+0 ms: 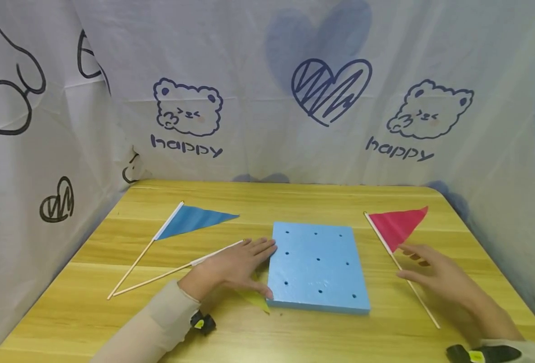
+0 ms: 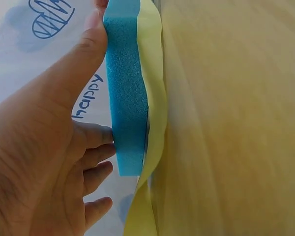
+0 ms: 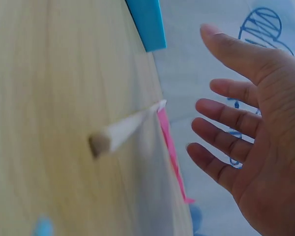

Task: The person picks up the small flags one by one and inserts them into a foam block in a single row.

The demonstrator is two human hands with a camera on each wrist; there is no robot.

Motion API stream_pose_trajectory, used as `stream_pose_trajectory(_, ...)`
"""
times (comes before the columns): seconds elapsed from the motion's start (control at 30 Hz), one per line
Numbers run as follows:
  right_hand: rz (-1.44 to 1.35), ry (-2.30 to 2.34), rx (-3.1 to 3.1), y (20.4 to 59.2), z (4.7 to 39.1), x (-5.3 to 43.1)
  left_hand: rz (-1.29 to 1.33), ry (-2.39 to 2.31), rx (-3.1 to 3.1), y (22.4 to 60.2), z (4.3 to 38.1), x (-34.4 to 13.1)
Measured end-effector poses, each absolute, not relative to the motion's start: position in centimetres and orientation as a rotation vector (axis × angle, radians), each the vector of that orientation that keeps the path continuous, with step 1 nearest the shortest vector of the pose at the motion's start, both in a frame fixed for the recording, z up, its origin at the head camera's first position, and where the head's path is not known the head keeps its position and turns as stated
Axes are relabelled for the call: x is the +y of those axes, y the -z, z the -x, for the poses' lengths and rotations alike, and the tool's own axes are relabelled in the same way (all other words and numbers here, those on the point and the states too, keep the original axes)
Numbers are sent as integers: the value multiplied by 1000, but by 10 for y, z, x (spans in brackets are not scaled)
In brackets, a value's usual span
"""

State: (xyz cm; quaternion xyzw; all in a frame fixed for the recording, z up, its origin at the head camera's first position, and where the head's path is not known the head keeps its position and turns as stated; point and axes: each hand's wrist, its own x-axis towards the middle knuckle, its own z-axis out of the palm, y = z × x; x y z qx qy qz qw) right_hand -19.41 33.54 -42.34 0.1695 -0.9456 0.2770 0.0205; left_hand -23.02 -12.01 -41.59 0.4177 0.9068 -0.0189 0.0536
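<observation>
Blue foam block [image 1: 302, 272], on table [image 1: 317, 335] between hands | likely light, firm, dentable; hold by sides | left hand [image 1: 235, 264]: fingers extended, touching left edge | right hand [image 1: 444, 277]: loosely spread, empty, near pink flag [image 1: 393, 228] | flag: probably flimsy; pinch its stick [image 1: 417, 293]

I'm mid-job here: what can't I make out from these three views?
Yellow flag: head view, much of it hidden by the left hand; left wrist view, it runs off the bottom edge.
Holes in the blue board: head view, too small to tell their depth.
Pink flag's stick: right wrist view, near end blurred.
Small blue thing: right wrist view, blurred and cut off by the bottom edge.
</observation>
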Motion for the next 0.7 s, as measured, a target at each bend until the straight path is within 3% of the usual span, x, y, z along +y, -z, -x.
stream_pose_trajectory(0.7, -472, -874, -3054, 435, 195, 359, -1252, 41, 2736, 415, 231, -119)
